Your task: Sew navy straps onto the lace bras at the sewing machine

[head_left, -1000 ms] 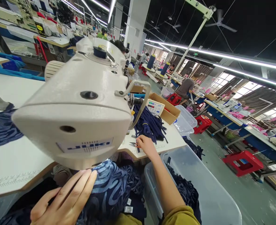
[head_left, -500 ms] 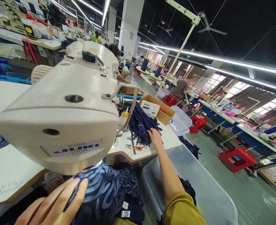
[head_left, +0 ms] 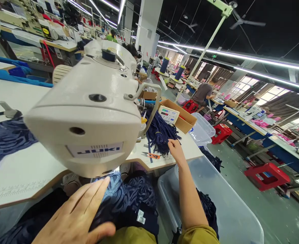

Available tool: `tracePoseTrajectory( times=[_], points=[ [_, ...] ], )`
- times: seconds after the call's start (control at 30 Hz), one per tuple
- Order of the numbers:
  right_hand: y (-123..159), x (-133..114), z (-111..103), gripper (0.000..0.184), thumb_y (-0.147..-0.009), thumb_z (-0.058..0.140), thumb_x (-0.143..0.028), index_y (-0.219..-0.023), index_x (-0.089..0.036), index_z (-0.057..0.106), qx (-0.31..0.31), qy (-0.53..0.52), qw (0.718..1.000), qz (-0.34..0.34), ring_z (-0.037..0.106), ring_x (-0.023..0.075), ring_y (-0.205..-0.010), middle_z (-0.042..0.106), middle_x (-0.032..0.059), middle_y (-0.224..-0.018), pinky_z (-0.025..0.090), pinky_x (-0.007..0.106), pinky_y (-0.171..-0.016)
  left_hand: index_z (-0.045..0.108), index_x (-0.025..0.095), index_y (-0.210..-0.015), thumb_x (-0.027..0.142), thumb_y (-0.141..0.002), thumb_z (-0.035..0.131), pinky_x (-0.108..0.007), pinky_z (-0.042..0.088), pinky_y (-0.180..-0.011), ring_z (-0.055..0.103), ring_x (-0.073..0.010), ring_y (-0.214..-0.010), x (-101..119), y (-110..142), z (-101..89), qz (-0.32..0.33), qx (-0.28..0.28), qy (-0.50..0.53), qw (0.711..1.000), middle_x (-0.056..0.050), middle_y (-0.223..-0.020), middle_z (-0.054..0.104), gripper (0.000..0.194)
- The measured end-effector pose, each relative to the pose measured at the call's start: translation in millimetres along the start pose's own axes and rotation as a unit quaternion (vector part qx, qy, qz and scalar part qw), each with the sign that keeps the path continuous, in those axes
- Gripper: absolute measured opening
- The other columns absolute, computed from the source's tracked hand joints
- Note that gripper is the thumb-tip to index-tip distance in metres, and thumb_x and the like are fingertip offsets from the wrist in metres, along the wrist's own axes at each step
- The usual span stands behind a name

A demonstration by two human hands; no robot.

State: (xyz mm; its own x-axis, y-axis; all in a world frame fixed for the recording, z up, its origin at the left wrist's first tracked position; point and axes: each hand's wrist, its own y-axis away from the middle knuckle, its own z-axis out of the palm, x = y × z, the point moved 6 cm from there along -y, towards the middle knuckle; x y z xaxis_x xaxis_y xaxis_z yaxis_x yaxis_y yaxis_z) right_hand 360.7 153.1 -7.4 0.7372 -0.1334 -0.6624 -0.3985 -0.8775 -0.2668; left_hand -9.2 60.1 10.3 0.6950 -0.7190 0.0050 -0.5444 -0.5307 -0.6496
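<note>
A white sewing machine (head_left: 88, 101) marked JUKI fills the middle of the head view. My left hand (head_left: 78, 213) lies flat in front of it, thumb spread, on blue swirl-patterned fabric (head_left: 116, 195). That fabric runs from under the machine head down over my lap, and a white label (head_left: 140, 217) shows on its dark part. To the right, my right hand (head_left: 176, 150) is at the loose ends of a tied bundle of navy straps (head_left: 159, 132). Its fingertips are pinched at the strap ends. Beside the bundle lie orange-handled thread snips (head_left: 153, 156).
Behind the straps stand a control panel (head_left: 168, 114) and a cardboard box (head_left: 187, 118). A clear plastic bin (head_left: 231, 200) sits below my right arm. More patterned fabric (head_left: 7, 140) lies on the table's left side. Red stools (head_left: 266, 176) and seated people (head_left: 202, 93) are farther right.
The view has swung, so the scene sits farther right. My left hand has flattened and its thumb now shows. My right hand's fingers have drawn together at the strap ends.
</note>
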Motion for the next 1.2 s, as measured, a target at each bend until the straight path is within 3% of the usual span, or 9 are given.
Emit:
tracePoseTrajectory(
  times=[0.1, 0.23, 0.33, 0.43, 0.63, 0.87, 0.97, 1.03, 1.2],
  points=[
    [0.8, 1.4, 11.9, 0.039, -0.086, 0.045, -0.043, -0.087, -0.015, 0.071, -0.028, -0.041, 0.999, 0.010, 0.052, 0.0148, -0.062, 0.060, -0.0002, -0.067, 0.042, 0.025, -0.060, 0.053, 0.013, -0.130, 0.046, -0.096, 0.040, -0.041, 0.039, -0.098, 0.060, -0.0269, -0.103, 2.7, -7.7, 2.2, 0.024, 0.001, -0.033, 0.999, -0.011, -0.117, 0.066, 0.049],
    [3.5, -1.4, 14.5, 0.046, -0.084, 0.049, -0.053, -0.091, -0.015, 0.072, -0.035, -0.068, 0.997, 0.020, 0.048, 0.0137, -0.054, 0.058, -0.0015, -0.060, 0.040, 0.026, -0.055, 0.059, 0.013, -0.120, 0.027, -0.097, 0.040, -0.041, 0.039, -0.096, 0.059, -0.0257, -0.106, 10.2, -14.6, -2.2, 0.053, 0.003, -0.033, 0.998, -0.010, -0.119, 0.066, 0.032],
    [2.2, -4.9, 6.8, 0.042, -0.081, 0.053, -0.052, -0.088, -0.016, 0.073, -0.007, -0.064, 0.998, 0.023, 0.055, 0.0181, -0.068, 0.064, 0.0031, -0.073, 0.042, 0.030, -0.068, 0.061, 0.015, -0.116, 0.023, -0.096, 0.043, -0.037, 0.041, -0.095, 0.060, -0.0219, -0.106, 14.3, -16.1, -7.5, 0.065, -0.003, -0.013, 0.998, -0.007, -0.117, 0.068, 0.028],
    [0.6, -10.1, -1.8, 0.030, -0.079, 0.058, -0.044, -0.070, -0.017, 0.070, 0.027, -0.047, 0.998, 0.031, 0.054, 0.0218, -0.078, 0.061, 0.0066, -0.075, 0.039, 0.034, -0.077, 0.062, 0.013, -0.113, 0.025, -0.097, 0.042, -0.033, 0.044, -0.091, 0.063, -0.0190, -0.100, 16.6, -19.0, -14.2, 0.061, 0.013, -0.025, 0.998, -0.007, -0.111, 0.070, 0.029],
    [4.5, -31.9, -12.0, 0.028, -0.079, 0.058, -0.042, -0.064, -0.018, 0.061, 0.045, -0.107, 0.992, 0.057, 0.052, 0.0217, -0.081, 0.056, 0.0077, -0.079, 0.038, 0.032, -0.071, 0.065, 0.013, -0.108, 0.028, -0.097, 0.044, -0.031, 0.046, -0.084, 0.064, -0.0186, -0.089, 20.4, -26.1, -17.0, 0.025, 0.024, -0.064, 0.997, -0.007, -0.100, 0.071, 0.028],
    [48.0, -88.2, 40.6, 0.044, -0.072, 0.059, -0.064, -0.076, -0.021, 0.051, -0.129, -0.324, 0.935, 0.071, 0.047, 0.0100, -0.049, 0.056, -0.0013, -0.066, 0.037, 0.022, -0.043, 0.062, 0.020, -0.113, 0.012, -0.096, 0.027, -0.029, 0.044, -0.096, 0.063, -0.0149, -0.103, 16.5, -2.1, -5.8, 0.015, -0.001, 0.028, 0.999, -0.003, -0.112, 0.069, 0.040],
    [80.6, -111.6, 74.6, 0.037, -0.078, 0.061, -0.057, -0.084, -0.022, 0.051, -0.212, -0.415, 0.880, 0.095, 0.039, 0.0072, -0.037, 0.047, -0.0083, -0.051, 0.034, 0.019, -0.037, 0.058, 0.018, -0.120, 0.011, -0.094, 0.032, -0.025, 0.045, -0.100, 0.062, -0.0144, -0.110, 10.7, 6.5, -6.1, 0.030, -0.004, 0.048, 0.998, -0.005, -0.119, 0.067, 0.038],
    [96.5, -124.1, 89.2, 0.031, -0.080, 0.063, -0.049, -0.087, -0.021, 0.051, -0.241, -0.468, 0.845, 0.090, 0.042, 0.0065, -0.038, 0.051, -0.0081, -0.053, 0.037, 0.017, -0.037, 0.058, 0.016, -0.118, 0.012, -0.094, 0.038, -0.022, 0.045, -0.100, 0.064, -0.0138, -0.108, 5.8, 5.9, -9.1, 0.018, 0.000, 0.075, 0.997, -0.006, -0.117, 0.068, 0.032],
    [108.7, -133.2, 99.9, 0.023, -0.083, 0.063, -0.041, -0.085, -0.021, 0.050, -0.229, -0.467, 0.852, 0.059, 0.050, 0.0070, -0.043, 0.057, -0.0061, -0.059, 0.042, 0.017, -0.041, 0.059, 0.017, -0.113, 0.015, -0.093, 0.046, -0.020, 0.050, -0.096, 0.069, -0.0128, -0.099, 1.2, 0.0, -17.1, -0.018, 0.038, 0.115, 0.992, -0.006, -0.108, 0.072, 0.024]
  ],
)
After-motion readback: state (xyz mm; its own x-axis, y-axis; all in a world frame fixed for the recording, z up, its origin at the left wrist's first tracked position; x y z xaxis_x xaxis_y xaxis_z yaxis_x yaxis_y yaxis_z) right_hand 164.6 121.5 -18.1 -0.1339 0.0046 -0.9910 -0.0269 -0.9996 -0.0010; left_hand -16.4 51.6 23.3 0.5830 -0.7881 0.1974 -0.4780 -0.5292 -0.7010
